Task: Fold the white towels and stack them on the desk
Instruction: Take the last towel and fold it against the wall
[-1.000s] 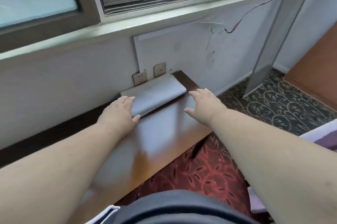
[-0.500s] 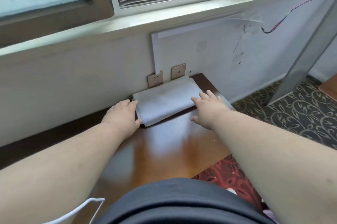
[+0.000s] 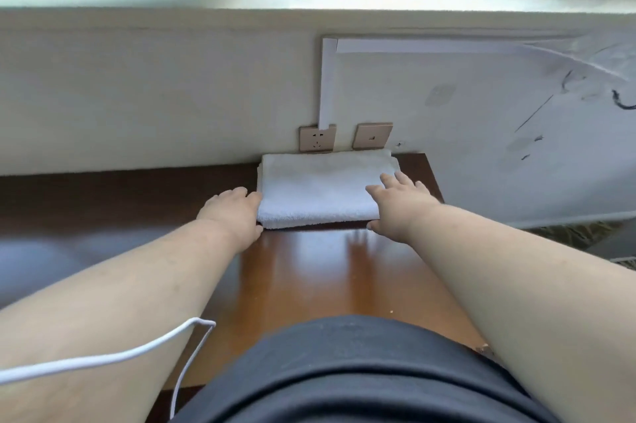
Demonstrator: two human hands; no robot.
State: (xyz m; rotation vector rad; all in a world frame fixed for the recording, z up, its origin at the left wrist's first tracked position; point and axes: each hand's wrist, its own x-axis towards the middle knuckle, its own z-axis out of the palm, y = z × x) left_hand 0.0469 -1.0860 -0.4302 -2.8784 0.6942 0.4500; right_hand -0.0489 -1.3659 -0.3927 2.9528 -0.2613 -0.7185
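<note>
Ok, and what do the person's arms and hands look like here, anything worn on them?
Both forearms are bare, no sleeves in view. The left hand and right hand show no gloves, rings or watch. A thin white cable loops across the left forearm.

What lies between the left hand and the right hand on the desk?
The folded white towel lies between the left hand and the right hand on the desk, shown in the head view.

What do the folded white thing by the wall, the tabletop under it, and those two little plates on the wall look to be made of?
The folded white towel looks like terry cotton: a fuzzy, looped nap. The brown desk seems varnished wood or veneer: glossy streaks of reflected light. The two tan wall socket plates look like smooth plastic with a metallic tint, though that is uncertain.
</note>
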